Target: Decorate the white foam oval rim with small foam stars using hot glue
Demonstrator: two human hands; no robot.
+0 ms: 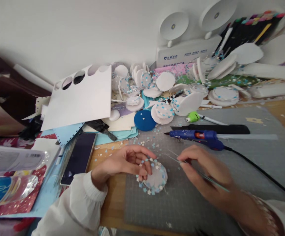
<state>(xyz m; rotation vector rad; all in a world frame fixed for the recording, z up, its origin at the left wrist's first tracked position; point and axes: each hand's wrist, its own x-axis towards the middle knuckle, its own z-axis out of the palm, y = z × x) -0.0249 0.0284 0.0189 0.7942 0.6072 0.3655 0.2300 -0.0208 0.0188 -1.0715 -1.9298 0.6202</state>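
Observation:
A round white disc [157,179] lies on the grey cutting mat [181,209], its rim dotted with small pale-blue and white star-like pieces. My left hand [130,162] is curled over the disc's left edge, thumb and fingertips against it; the exact contact is partly hidden by the fingers. To the right, my right hand [203,170] is closed on thin tweezers [216,183], held above the mat. Their slim tips are apart and point left, over the area just beyond the disc. Nothing shows clearly between the tips. Loose star pieces [151,144] are scattered behind the disc.
Behind lie a blue glue gun [193,134] with its cable, a black cutter [216,128], a dark-blue disc [144,120] and several decorated white discs [163,111]. To the left are a phone [79,157], a white board with holes [83,101] and a plastic bottle [11,190].

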